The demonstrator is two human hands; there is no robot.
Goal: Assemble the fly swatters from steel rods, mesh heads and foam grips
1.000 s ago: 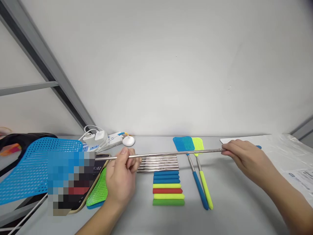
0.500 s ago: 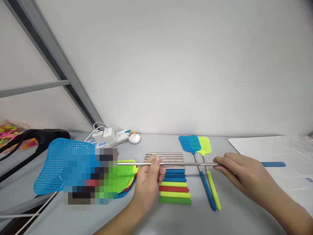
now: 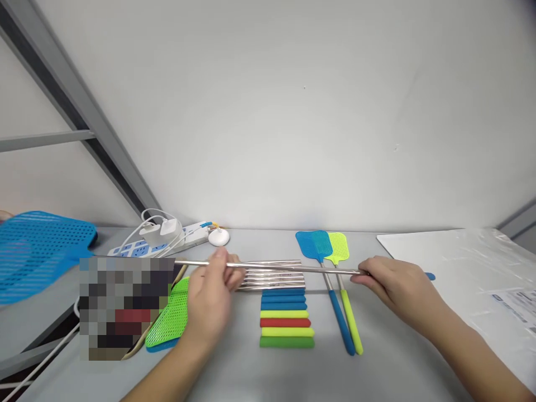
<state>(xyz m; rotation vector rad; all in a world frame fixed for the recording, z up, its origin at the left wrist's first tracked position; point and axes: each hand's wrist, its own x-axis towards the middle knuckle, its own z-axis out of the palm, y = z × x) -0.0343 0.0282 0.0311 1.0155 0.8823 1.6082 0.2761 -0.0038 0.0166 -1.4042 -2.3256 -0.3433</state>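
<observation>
A telescopic fly swatter is held level across the view, its blue mesh head (image 3: pixel 46 254) at far left and its thin metal rod (image 3: pixel 276 268) running right. My left hand (image 3: pixel 211 296) is closed around the rod near its middle. Near the handle end, my right hand (image 3: pixel 396 287) grips it, and a blue handle tip (image 3: pixel 430 276) shows past that hand. Below the rod lie several metal rods (image 3: pixel 272 277) and a column of handles (image 3: pixel 285 322) in blue, yellow, red and green. Blue (image 3: pixel 345 329) and yellow-green (image 3: pixel 352 324) fly swatters lie between my hands.
A power strip (image 3: pixel 195 237) with white plugs and cables stands by the wall, beside a round white device (image 3: pixel 218 237). Green mesh heads (image 3: pixel 170 315) lie left, next to a pixelated patch. A plastic-wrapped white sheet (image 3: pixel 460 268) covers the right side. A metal frame (image 3: pixel 84 106) rises at left.
My left hand and the blue head have moved left, away from my right hand, and the rod now spans a longer stretch. The view has turned slightly right.
</observation>
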